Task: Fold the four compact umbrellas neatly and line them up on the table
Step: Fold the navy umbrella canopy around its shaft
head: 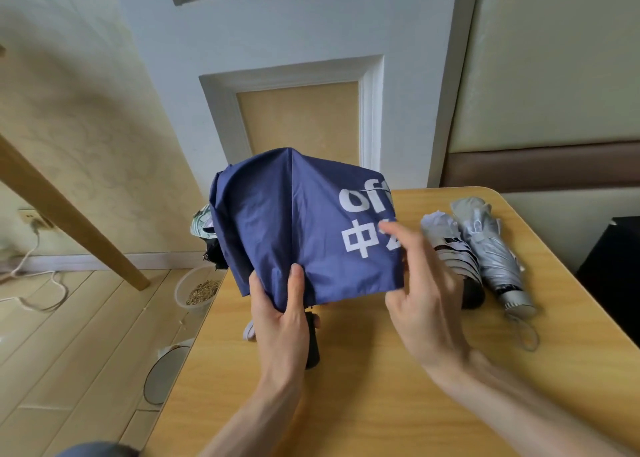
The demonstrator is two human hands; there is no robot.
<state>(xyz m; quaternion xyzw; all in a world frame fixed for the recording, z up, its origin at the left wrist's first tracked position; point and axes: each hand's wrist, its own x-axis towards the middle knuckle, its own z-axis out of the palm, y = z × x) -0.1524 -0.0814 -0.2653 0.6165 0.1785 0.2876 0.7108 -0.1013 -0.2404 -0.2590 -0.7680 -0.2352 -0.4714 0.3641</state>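
Note:
A navy blue umbrella (pixel 294 224) with white lettering hangs loose above the wooden table (pixel 381 380). My left hand (pixel 280 321) grips it at the canopy's lower edge and its black handle (pixel 311 342), thumb pressed on the fabric. My right hand (pixel 422 283) is at the canopy's right edge with fingers spread; it is blurred. Two folded silver umbrellas (pixel 450 252) (pixel 495 259) lie side by side on the table's right part. Behind the blue canopy, part of a pale patterned umbrella (pixel 202 224) with black fabric shows at the table's far left corner.
A plastic bowl (pixel 194 290) with grain and a round lid (pixel 162 373) sit on the floor left of the table. A wooden leg (pixel 69 214) slants across the left. A cable lies on the floor. A dark object (pixel 613 266) stands at right.

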